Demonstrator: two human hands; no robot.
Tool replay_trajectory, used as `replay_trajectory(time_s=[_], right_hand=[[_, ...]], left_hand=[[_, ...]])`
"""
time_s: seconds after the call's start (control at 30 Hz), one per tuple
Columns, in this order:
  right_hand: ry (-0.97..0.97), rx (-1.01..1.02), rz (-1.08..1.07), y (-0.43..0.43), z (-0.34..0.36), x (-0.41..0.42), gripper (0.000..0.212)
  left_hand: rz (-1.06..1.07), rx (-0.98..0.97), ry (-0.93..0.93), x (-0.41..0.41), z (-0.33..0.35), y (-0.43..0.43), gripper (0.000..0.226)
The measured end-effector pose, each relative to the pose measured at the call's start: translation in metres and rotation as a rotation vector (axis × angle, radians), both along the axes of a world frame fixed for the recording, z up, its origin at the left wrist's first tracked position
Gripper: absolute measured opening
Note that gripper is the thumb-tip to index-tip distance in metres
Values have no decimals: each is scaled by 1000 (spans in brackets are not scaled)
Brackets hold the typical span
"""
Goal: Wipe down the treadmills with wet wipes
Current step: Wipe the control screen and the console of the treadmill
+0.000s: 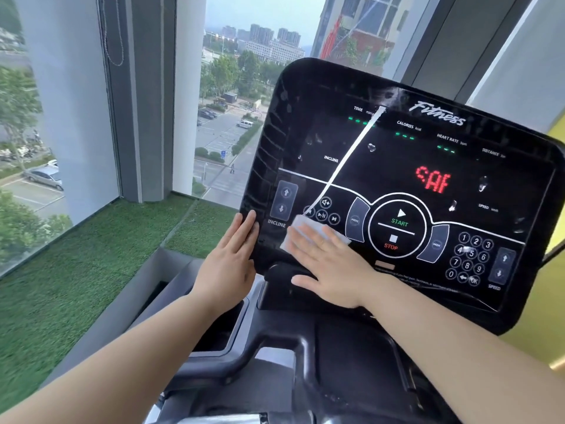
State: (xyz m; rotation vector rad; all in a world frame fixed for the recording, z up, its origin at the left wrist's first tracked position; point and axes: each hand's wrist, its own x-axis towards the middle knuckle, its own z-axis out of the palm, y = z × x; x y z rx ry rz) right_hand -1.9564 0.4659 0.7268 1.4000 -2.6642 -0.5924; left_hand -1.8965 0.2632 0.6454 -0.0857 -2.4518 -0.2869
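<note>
Your right hand [330, 267] lies flat, fingers straight, pressing the wet wipe [298, 229] onto the treadmill console [305, 102], just left of the START/STOP ring [397, 229]. Your left hand [227, 255] is also flat and holds nothing. Its fingertips rest on the console's edge, further left of the ring.

Risks, as judged:
- The wipe sits over the media keys and just beside the PROG key [354, 220]. A sweep to the right crosses the ring itself, and pressure there could register as a key press.
- The red readout [433, 180] above the ring is lit, so the panel has power.
- Droplets [371, 147] stand on the glass above the ring, and more moisture could streak or run toward the keys.

Containers: a recessed pocket [226, 328] sits below and left of the ring. Its interior is dark, and you cannot tell what, if anything, is in it.
</note>
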Motion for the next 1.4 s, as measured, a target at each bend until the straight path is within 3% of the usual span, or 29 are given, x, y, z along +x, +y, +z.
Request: replay_trajectory(time_s=[0.13, 0.4, 0.7, 0.87, 1.07, 1.23, 1.4], right_hand=[[10, -49, 24, -20, -1, 3, 78], [7, 19, -26, 35, -7, -6, 82], [-39, -104, -1, -32, -3, 5, 82], [-52, -72, -5, -20, 3, 3, 78], [-62, -7, -58, 20, 0, 0, 92], [-77, -41, -19, -16, 4, 3, 80], [-25, -63, 33, -34, 1, 4, 82]], left_hand=[[3, -5, 12, 2, 0, 0, 62], [6, -15, 5, 3, 2, 0, 60], [-21, 54, 16, -1, -3, 1, 59], [-34, 40, 32, -1, -4, -2, 58], [-53, 98, 24, 0, -4, -2, 58], [-73, 197, 50, -2, -5, 2, 58], [-82, 233, 67, -3, -5, 2, 57]])
